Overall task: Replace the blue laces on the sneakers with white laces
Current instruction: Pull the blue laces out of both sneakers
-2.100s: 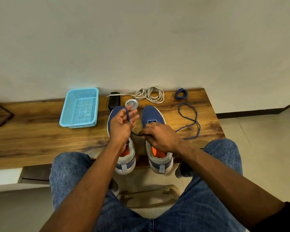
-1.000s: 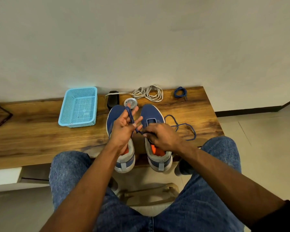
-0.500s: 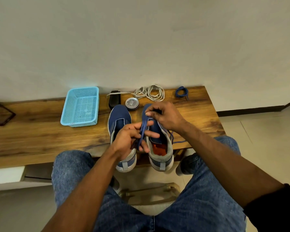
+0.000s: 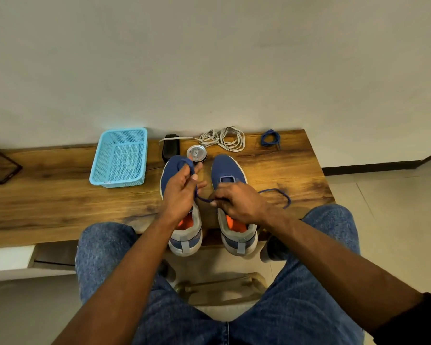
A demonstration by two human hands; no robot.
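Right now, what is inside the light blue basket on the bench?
Nothing can be seen inside the light blue basket: only its mesh floor and a small pale mark there. The near wall's inner side is not visible. Both coiled laces lie outside it, further right on the bench.

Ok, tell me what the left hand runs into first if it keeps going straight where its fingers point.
Likely the round tin just beyond the left hand, which holds the blue lace; depth is unclear, so it might pass above it.
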